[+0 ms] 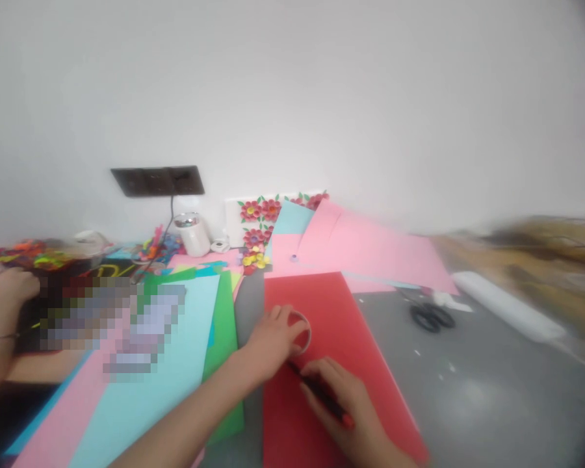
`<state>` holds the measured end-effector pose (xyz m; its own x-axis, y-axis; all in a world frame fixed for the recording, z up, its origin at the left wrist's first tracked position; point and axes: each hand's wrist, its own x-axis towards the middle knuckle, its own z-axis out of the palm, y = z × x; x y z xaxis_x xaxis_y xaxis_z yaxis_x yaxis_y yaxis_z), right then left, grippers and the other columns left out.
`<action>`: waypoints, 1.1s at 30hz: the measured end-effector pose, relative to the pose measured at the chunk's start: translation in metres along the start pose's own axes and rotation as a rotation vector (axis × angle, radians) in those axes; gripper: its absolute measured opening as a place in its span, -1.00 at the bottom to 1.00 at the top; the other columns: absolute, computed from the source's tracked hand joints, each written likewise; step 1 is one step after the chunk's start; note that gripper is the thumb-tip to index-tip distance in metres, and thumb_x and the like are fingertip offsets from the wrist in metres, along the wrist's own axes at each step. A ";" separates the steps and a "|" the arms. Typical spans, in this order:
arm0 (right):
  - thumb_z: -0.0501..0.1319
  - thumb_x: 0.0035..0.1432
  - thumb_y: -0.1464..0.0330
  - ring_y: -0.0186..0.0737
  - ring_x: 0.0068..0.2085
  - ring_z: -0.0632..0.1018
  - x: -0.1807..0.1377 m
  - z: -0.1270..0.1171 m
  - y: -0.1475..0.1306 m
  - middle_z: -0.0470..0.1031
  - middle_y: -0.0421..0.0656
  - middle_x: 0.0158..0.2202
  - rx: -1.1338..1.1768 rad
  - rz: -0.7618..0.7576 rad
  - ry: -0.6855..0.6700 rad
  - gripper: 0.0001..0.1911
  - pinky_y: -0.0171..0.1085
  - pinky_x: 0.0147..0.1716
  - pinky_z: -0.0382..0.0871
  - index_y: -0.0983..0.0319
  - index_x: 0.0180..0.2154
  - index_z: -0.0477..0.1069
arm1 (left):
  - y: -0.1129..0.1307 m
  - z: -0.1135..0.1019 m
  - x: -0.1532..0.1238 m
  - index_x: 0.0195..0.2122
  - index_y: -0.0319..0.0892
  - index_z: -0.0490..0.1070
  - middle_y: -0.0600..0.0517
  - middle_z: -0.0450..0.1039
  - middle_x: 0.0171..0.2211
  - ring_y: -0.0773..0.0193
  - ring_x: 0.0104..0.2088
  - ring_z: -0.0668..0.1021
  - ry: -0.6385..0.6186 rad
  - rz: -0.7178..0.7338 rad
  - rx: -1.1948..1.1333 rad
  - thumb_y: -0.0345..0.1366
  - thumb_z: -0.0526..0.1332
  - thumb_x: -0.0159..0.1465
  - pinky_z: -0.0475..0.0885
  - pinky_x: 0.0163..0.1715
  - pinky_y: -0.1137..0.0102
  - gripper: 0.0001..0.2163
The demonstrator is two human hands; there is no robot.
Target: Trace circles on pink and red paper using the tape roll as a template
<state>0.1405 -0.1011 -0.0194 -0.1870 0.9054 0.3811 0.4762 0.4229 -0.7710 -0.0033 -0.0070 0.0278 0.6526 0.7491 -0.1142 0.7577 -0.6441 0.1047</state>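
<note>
On the grey table lies a long red sheet of paper (322, 305) directly in front of me. My left hand (273, 335) grips a thin, round, pale ring (309, 333) and holds it against the red sheet. In my right hand (344, 396) is a dark pen (324, 393) with a red end. Its tip points at the lower edge of the ring, by my left fingertips. Motion blur hides whether the tip touches the paper.
Coloured sheets (166, 383) lie left. Black-handled scissors (431, 317) and a white roll (509, 307) are right. Pink paper (370, 250) and a flower-decorated board (234, 221) stand behind. A white container (192, 235) sits near the wall. Another person's hand (10, 289) is far left.
</note>
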 end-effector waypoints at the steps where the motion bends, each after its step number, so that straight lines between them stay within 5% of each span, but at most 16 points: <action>1: 0.08 0.18 0.41 -0.35 -0.40 0.50 -0.001 -0.003 0.001 0.45 -0.18 -0.37 0.003 0.006 -0.004 -0.90 -0.42 -0.39 0.38 0.18 -0.26 0.34 | 0.000 0.000 0.000 0.01 -0.03 0.31 -0.06 0.20 0.03 0.11 -0.05 0.34 -0.007 -0.001 0.002 -0.34 0.21 0.21 0.31 -0.07 0.22 -0.67; 9: 0.07 0.19 0.38 -0.32 -0.40 0.51 -0.004 -0.036 0.012 0.48 -0.18 -0.37 -0.048 0.040 -0.106 -0.87 -0.39 -0.41 0.40 0.17 -0.26 0.38 | 0.000 0.001 0.001 0.00 -0.03 0.30 -0.07 0.19 0.02 0.09 -0.04 0.34 -0.003 0.006 -0.003 -0.33 0.20 0.22 0.31 -0.07 0.21 -0.69; 17: 0.06 0.21 0.31 -0.27 -0.32 0.54 -0.006 -0.046 0.022 0.49 -0.14 -0.31 -0.089 0.093 -0.035 -0.85 -0.36 -0.33 0.42 0.17 -0.23 0.37 | 0.001 -0.002 0.005 -0.07 -0.07 0.31 -0.07 0.23 -0.04 0.11 -0.09 0.35 -0.020 0.021 0.019 -0.31 0.21 0.20 0.33 -0.14 0.25 -0.74; 22: 0.08 0.20 0.35 -0.33 -0.40 0.52 -0.013 -0.036 0.004 0.48 -0.19 -0.39 -0.076 0.067 -0.078 -0.90 -0.40 -0.39 0.41 0.16 -0.26 0.35 | -0.001 -0.006 0.008 -0.11 -0.08 0.32 -0.05 0.24 -0.09 0.12 -0.10 0.35 -0.016 0.055 0.011 -0.29 0.24 0.18 0.34 -0.16 0.28 -0.75; 26: 0.07 0.19 0.42 -0.36 -0.43 0.53 -0.013 -0.015 -0.008 0.50 -0.16 -0.37 -0.096 -0.104 -0.051 -0.80 -0.43 -0.42 0.40 0.16 -0.17 0.40 | 0.000 -0.016 0.011 -0.12 -0.08 0.33 -0.03 0.25 -0.15 0.15 -0.13 0.37 -0.073 0.049 0.005 -0.29 0.25 0.16 0.34 -0.18 0.32 -0.74; 33: 0.01 0.17 0.43 -0.28 -0.50 0.53 -0.008 0.027 -0.005 0.50 -0.11 -0.46 -0.243 -0.200 0.204 -0.74 -0.37 -0.52 0.38 0.21 -0.16 0.42 | 0.006 -0.027 0.014 -0.09 -0.11 0.30 -0.06 0.26 -0.17 0.12 -0.17 0.39 -0.141 0.048 0.080 -0.32 0.24 0.14 0.35 -0.29 0.35 -0.71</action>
<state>0.1166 -0.1098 -0.0320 -0.1337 0.7694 0.6247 0.6423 0.5473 -0.5366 0.0101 0.0036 0.0539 0.6776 0.6918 -0.2495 0.7202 -0.6929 0.0347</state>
